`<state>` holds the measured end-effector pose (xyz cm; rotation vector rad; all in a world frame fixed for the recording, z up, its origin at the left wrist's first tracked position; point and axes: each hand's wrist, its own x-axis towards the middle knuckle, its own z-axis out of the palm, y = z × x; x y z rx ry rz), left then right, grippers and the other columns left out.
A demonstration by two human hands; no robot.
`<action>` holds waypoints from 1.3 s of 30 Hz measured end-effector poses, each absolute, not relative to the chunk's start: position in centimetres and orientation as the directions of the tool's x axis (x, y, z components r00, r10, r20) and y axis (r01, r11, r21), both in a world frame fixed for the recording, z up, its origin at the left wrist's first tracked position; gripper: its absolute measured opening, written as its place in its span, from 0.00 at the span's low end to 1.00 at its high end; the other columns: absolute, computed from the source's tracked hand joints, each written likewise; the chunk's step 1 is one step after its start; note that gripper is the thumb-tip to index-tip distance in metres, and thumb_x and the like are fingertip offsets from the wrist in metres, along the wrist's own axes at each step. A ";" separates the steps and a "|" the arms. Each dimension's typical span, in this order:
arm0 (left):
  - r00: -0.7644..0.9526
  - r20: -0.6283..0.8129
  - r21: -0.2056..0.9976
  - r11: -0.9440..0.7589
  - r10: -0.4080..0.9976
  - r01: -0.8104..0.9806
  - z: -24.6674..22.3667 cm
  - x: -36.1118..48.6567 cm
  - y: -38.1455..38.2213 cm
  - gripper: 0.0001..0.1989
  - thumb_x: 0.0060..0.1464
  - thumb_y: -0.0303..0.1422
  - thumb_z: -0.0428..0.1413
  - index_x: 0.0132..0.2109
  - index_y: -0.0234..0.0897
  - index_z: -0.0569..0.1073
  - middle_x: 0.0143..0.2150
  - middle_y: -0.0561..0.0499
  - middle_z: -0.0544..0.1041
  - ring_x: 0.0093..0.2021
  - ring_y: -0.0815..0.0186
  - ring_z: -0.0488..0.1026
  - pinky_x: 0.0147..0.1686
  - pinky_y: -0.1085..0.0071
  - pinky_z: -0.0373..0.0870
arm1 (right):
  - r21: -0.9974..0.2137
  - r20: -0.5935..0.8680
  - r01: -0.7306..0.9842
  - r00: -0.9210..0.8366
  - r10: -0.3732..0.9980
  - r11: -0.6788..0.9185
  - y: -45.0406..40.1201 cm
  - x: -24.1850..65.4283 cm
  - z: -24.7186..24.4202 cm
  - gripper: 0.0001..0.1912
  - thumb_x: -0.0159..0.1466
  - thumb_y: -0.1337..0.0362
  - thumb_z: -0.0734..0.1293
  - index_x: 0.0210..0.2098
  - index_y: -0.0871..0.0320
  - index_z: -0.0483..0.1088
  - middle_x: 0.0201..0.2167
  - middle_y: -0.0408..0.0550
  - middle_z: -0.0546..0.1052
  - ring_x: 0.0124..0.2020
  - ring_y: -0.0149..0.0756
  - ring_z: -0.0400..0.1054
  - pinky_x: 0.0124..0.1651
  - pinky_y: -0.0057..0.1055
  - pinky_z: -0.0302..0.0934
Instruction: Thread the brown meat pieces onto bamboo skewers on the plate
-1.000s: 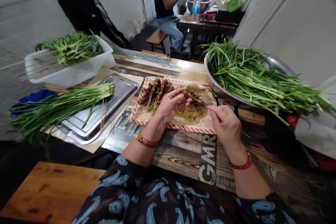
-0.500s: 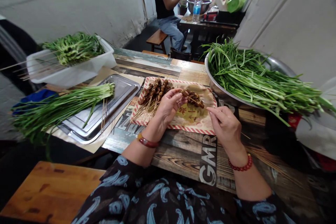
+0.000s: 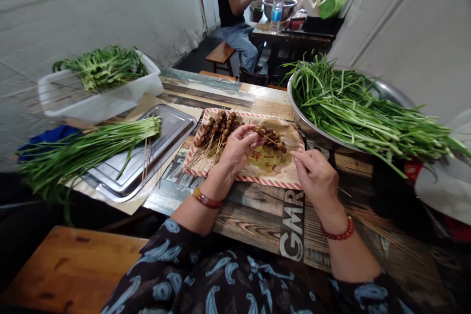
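Observation:
My left hand (image 3: 240, 147) hangs over the left-middle of a paper-lined tray (image 3: 268, 176) with a red-and-white striped rim. Its thumb and fingers pinch the far end of a brown meat skewer (image 3: 271, 138). My right hand (image 3: 315, 172) is closed at the tray's right edge, thumb and forefinger gripping the bare stick end of that skewer. Several finished-looking meat skewers (image 3: 220, 127) lie in a pile on the tray's left side, sticks toward me. More dark meat sits behind the held skewer, so its exact outline is hard to separate.
A steel bowl (image 3: 312, 132) heaped with green chives (image 3: 368, 108) stands at right. To the left lie a steel lid (image 3: 172, 122), a chive bunch (image 3: 110, 142) and a white tub (image 3: 121, 100) of skewered greens. A person (image 3: 233, 5) sits at a farther table.
A dark shape at the left edge has gone out of view beside the white tub. My hands stay almost in place, still on the skewer.

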<state>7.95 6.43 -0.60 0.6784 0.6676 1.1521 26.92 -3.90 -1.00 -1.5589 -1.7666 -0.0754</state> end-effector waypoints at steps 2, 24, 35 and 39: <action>0.270 -0.119 0.766 0.261 0.956 -0.587 -0.6 8.0 6.4 0.18 0.40 0.28 0.68 0.39 0.36 0.71 0.34 0.52 0.80 0.33 0.69 0.78 0.42 0.69 0.74 | -0.445 0.556 0.855 0.030 0.831 0.267 -3.9 27.0 -1.1 0.13 0.67 0.66 0.62 0.46 0.54 0.76 0.35 0.48 0.76 0.34 0.34 0.71 0.37 0.29 0.65; 0.295 -0.126 0.772 0.280 0.947 -0.571 -1.2 9.0 5.7 0.18 0.37 0.28 0.69 0.38 0.34 0.73 0.34 0.50 0.80 0.34 0.68 0.77 0.40 0.71 0.73 | -0.510 0.549 0.806 0.037 0.835 0.299 -3.3 26.2 -1.3 0.08 0.67 0.67 0.61 0.38 0.56 0.72 0.31 0.46 0.76 0.32 0.35 0.69 0.38 0.33 0.65; 0.347 -0.112 0.765 0.304 0.931 -0.568 -0.8 8.5 5.9 0.18 0.41 0.33 0.69 0.40 0.31 0.77 0.37 0.46 0.81 0.35 0.69 0.77 0.42 0.70 0.72 | -0.483 0.584 0.809 0.012 0.812 0.335 -3.4 26.2 -1.1 0.07 0.67 0.67 0.62 0.39 0.57 0.73 0.33 0.47 0.76 0.35 0.36 0.71 0.38 0.32 0.66; 0.298 -0.108 0.765 0.271 0.948 -0.584 -0.8 8.3 6.1 0.17 0.39 0.33 0.70 0.37 0.33 0.78 0.34 0.49 0.80 0.33 0.70 0.76 0.41 0.70 0.73 | -0.495 0.573 0.794 -0.008 0.819 0.354 -3.3 26.5 -1.2 0.08 0.68 0.67 0.62 0.39 0.57 0.73 0.34 0.48 0.77 0.36 0.36 0.72 0.42 0.34 0.67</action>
